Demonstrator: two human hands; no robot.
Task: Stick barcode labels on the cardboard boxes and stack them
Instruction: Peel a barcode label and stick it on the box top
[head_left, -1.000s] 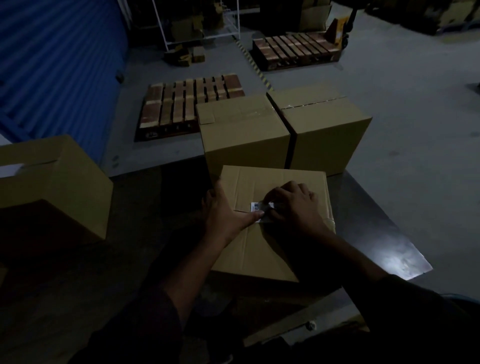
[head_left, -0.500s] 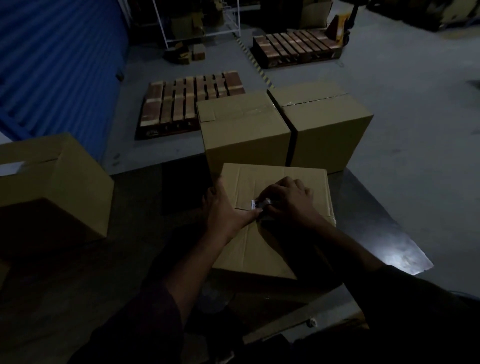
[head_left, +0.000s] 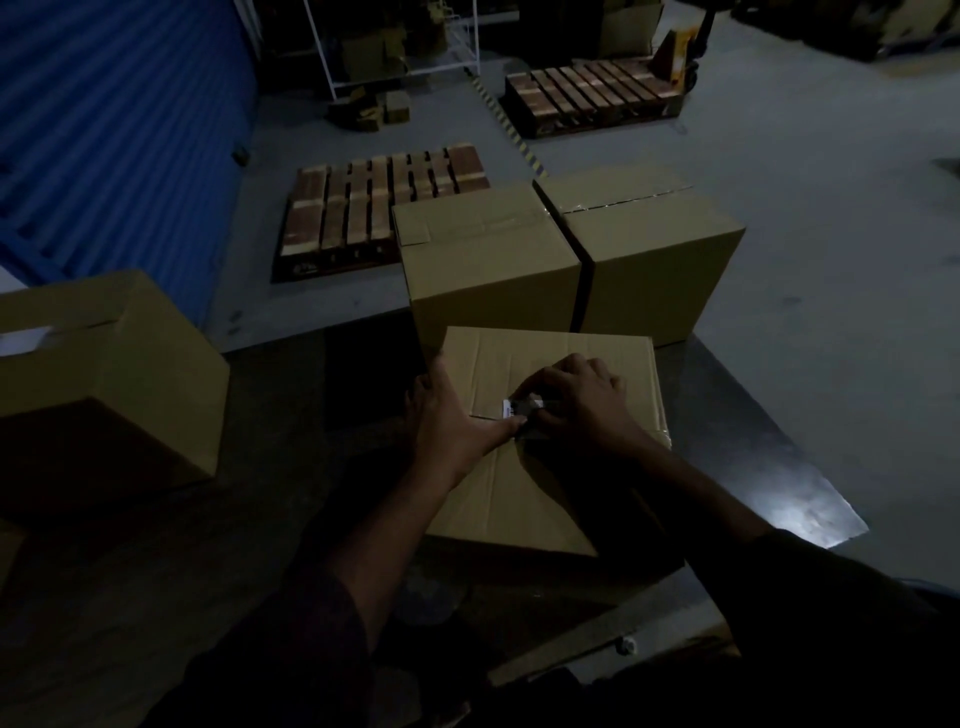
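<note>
My left hand (head_left: 457, 421) lies flat, fingers spread, on the low brown cardboard box (head_left: 550, 441) on the dark table (head_left: 769, 457). My right hand (head_left: 582, 405) pinches the small white barcode label (head_left: 511, 408) against the box's top, near its centre.

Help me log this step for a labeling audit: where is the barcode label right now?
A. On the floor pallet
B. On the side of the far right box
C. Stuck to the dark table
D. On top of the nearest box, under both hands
D: the white barcode label lies on the top face of the nearest box, with the left hand and right hand pressing at it.
</note>
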